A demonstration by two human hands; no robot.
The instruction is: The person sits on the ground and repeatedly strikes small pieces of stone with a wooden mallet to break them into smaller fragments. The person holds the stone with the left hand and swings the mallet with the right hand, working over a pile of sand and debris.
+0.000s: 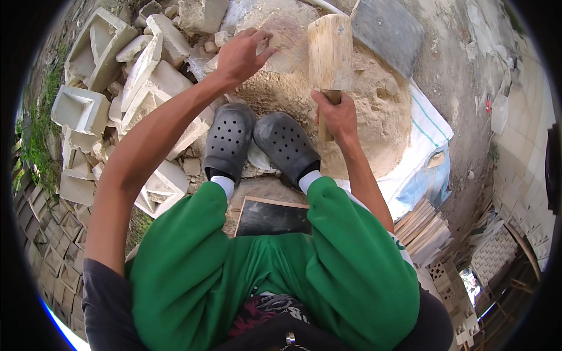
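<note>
I am looking straight down from a head camera at a seated person's lap, legs and both bare hands. The right hand (338, 115) is wrapped tight around the handle of a wooden mallet (329, 54). The mallet stands nearly upright, its thick, pale, block-shaped head above the fist and raised over a mound of sandy soil (380, 111). The left hand (243, 54) reaches forward and to the left, fingers curled narrow with the tips drawn together, resting on a pale, rounded stone (281, 36) that sits at the far edge of the mound, just left of the mallet head. I cannot tell whether the fingers pinch anything small.

Below the hands are two dark grey clogs (257, 143) with holes in them, worn with white socks, planted at the near edge of the mound. Bright green trousers (263, 257) fill the lower middle of the view. A dark slate with a wooden frame (272, 216) lies on the ground between the legs.

To the left lies a heap of broken white blocks (134, 76). A grey flat slab (387, 32) lies at the top right, just beyond the mallet. A white sheet (424, 137) lies under the mound's right side, and a stack of thin wooden boards (424, 228) sits further right.
</note>
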